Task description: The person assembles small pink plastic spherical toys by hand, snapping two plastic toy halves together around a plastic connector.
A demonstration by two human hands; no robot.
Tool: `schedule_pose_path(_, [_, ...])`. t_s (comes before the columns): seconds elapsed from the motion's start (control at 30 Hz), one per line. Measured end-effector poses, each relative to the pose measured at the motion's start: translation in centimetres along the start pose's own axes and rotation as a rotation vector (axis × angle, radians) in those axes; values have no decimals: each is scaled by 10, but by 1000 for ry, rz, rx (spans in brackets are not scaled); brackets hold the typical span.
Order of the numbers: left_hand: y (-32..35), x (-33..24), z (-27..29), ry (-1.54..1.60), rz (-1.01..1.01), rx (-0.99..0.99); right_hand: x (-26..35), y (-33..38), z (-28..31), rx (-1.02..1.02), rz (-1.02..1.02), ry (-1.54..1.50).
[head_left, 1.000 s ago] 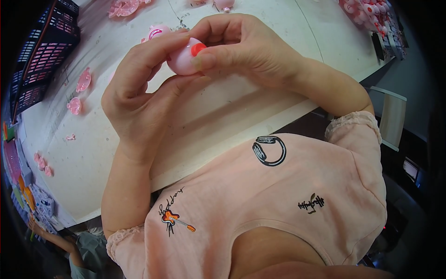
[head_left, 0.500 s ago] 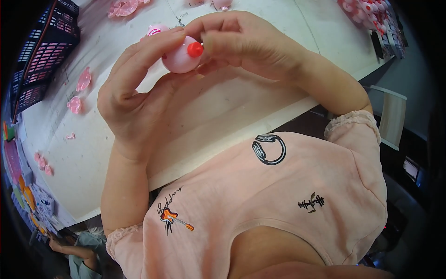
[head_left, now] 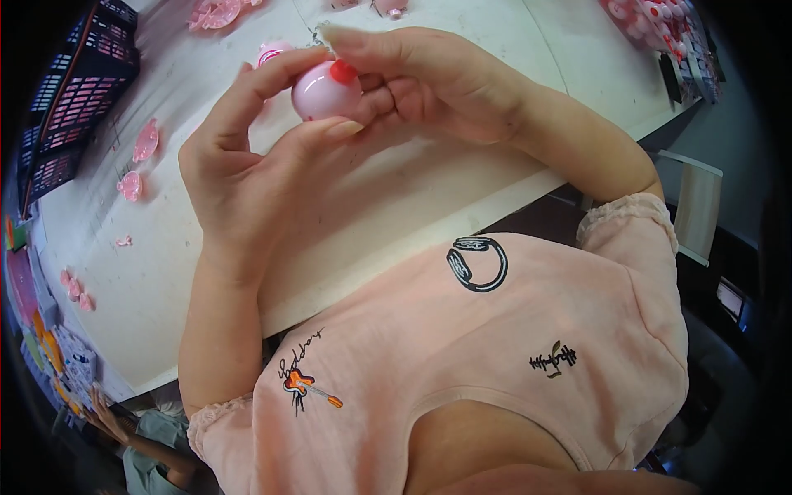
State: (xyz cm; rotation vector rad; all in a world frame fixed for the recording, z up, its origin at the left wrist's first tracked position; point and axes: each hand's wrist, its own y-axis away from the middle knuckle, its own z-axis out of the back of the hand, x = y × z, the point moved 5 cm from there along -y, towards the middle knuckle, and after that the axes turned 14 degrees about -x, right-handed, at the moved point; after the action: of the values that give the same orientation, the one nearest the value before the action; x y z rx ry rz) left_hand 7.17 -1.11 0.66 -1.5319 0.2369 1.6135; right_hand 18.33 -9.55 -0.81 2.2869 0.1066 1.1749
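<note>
A glossy pale pink ball (head_left: 320,94) with a red knob (head_left: 341,72) on its upper right is held up over the white table. My left hand (head_left: 239,169) pinches it from the left, thumb below and index finger above. On the other side, my right hand (head_left: 450,78) has its curled fingers against the ball, and its thumb reaches over the top by the red knob. Just behind my left index finger a second pink piece with a darker pink marking (head_left: 273,53) shows in part.
A dark blue plastic basket (head_left: 78,107) stands at the left. Clear pink shell-like pieces (head_left: 146,140) and small pink bits (head_left: 74,287) lie on the white table (head_left: 165,289). Pink and red parts in bags (head_left: 660,25) sit far right. Another person's arm (head_left: 115,425) shows lower left.
My right thumb has lifted from beside the red knob to above the ball, and its fingers have curled lower. The ball has risen slightly and its knob tilts upward. The other person's hand has risen.
</note>
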Motion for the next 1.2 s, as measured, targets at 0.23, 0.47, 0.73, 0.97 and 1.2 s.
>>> schedule_pose_path(0.23, [2, 17, -3, 623, 543, -32, 47, 23, -9, 20, 1135, 1057])
schedule_pose_path(0.47, [8, 20, -5, 649, 682, 144, 53, 25, -12, 85, 1212, 1171])
schedule_pose_path(0.73, [9, 16, -11, 632, 666, 251, 46, 14, 5, 176, 992, 772])
schedule_pose_path(0.97, [3, -1, -6, 288, 322, -7, 46, 20, -6, 118, 1190, 1041])
schedule_pose_path(1.2, [-2, -12, 2, 121, -53, -149, 46, 8, 8, 102, 629, 423])
